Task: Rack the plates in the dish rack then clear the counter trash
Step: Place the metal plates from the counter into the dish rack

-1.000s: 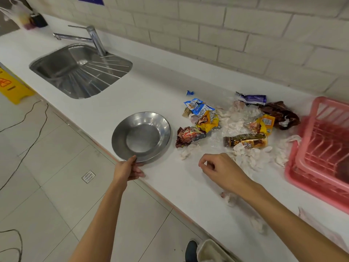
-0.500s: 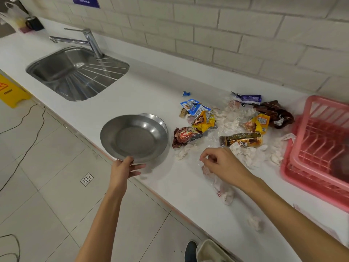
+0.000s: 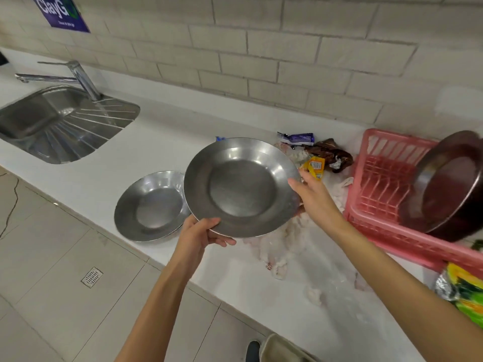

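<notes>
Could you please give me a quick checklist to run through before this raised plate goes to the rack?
1. Left hand grip on raised round steel plate: ok, thumb over near rim.
2. Right hand holding far rim: cannot tell.
3. Free slots in pink plastic dish rack: ok; dark round pan leans at its right.
4. Second steel plate racked: not ok, flat on white counter.
</notes>
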The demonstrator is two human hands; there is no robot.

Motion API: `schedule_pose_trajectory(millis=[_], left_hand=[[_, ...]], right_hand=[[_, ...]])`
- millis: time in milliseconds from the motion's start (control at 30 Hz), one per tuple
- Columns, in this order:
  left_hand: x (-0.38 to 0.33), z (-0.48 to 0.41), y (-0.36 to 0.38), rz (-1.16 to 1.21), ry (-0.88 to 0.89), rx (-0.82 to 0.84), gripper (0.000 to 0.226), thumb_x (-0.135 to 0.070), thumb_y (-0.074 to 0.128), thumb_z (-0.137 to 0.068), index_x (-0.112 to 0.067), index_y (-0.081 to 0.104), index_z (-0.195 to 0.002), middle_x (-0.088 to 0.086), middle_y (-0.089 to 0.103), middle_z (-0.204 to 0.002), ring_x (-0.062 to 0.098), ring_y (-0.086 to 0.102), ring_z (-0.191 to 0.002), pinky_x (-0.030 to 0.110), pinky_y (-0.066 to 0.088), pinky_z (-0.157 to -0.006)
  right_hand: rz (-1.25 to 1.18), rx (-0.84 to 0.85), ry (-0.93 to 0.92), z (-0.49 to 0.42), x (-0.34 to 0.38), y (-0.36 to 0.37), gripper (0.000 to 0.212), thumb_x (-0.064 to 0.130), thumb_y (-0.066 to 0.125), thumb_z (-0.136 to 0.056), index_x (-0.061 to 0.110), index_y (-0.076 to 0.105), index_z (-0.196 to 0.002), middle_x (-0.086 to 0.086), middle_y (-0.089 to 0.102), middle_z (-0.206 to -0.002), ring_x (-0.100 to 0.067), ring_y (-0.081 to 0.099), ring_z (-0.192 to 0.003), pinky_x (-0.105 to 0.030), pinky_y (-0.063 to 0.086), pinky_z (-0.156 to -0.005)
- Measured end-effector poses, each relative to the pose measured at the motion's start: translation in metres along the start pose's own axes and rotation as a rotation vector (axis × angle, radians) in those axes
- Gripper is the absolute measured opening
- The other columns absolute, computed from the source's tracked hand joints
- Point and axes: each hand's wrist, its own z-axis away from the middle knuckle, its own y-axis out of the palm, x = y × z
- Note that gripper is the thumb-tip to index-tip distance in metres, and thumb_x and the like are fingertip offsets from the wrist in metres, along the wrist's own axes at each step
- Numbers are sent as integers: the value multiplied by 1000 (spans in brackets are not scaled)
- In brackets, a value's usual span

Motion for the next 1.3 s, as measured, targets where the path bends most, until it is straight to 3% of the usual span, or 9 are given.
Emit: schedule_pose_trajectory(millis=[133, 233, 333, 500, 633, 733, 933, 1100, 1300], left_hand=[[12, -10, 37, -18, -45, 124, 39, -14, 60, -74, 9, 56, -106, 24, 72, -83, 36, 68, -62, 30, 52, -52], [19, -20, 61, -128, -55, 213, 54, -28, 75, -64, 0, 62, -108, 15, 74, -94, 26, 69, -75, 31, 54, -58], [24, -28, 87, -245, -105, 306, 58, -41, 76, -63, -9, 64, -110, 7, 75, -98, 24, 72, -82, 31, 55, -64], [30, -41, 129, -246, -111, 322, 34, -27, 67, -85, -17, 62, -117, 11, 75, -96, 25, 71, -75, 32, 53, -66], [36, -46, 164, -316, -11, 389, 27, -10, 56, -95, -19, 62, -120, 5, 75, -99, 26, 70, -88, 31, 51, -70], [45, -51, 187, -421, 115, 435, 27, -8, 61, -93, -22, 65, -116, -3, 74, -104, 19, 67, -99, 29, 52, -74], [63, -66, 218, -767, 444, 560, 36, -9, 68, -87, -29, 69, -117, -12, 66, -121, 3, 55, -114, 11, 42, -89], [78, -87, 232, -1018, 638, 598, 39, -17, 69, -86, -20, 67, -125, -5, 64, -128, 16, 47, -125, 31, 35, -106], [91, -92, 243, -1140, 673, 635, 31, -24, 69, -88, -23, 71, -118, 3, 68, -118, 20, 60, -113, 39, 46, -99]], right_hand=[[-5, -132, 14, 11, 2, -42, 32, 16, 61, -91, 23, 59, -122, 0, 71, -105, -23, 69, -98, -39, 57, -79], [112, -239, -37, 27, 9, -76, 36, 1, 62, -86, 22, 60, -114, 1, 70, -103, -19, 68, -98, -26, 56, -74], [205, -349, -87, 42, 25, -108, 46, 5, 65, -78, 24, 59, -119, 5, 70, -107, -13, 67, -100, -39, 55, -89], [379, -510, -196, 67, 60, -152, 54, 3, 57, -81, 22, 53, -131, 9, 68, -105, -11, 66, -98, -34, 55, -88], [594, -630, -259, 85, 87, -186, 55, 4, 51, -86, 19, 45, -138, -3, 67, -107, -18, 64, -91, -24, 51, -73], [771, -689, -248, 94, 102, -206, 60, 7, 49, -87, 24, 38, -144, -7, 63, -93, -14, 57, -68, -19, 42, -52], [924, -669, -219, 101, 118, -219, 63, 7, 42, -88, 24, 33, -148, -15, 60, -107, -31, 54, -82, -33, 45, -64], [1133, -663, -186, 87, 123, -227, 61, 0, 42, -85, 10, 35, -145, -28, 58, -107, -45, 57, -91, -36, 42, -64], [1303, -630, -93, 64, 126, -226, 55, 2, 42, -88, 0, 34, -142, -26, 53, -109, -43, 54, -98, -38, 40, -72]])
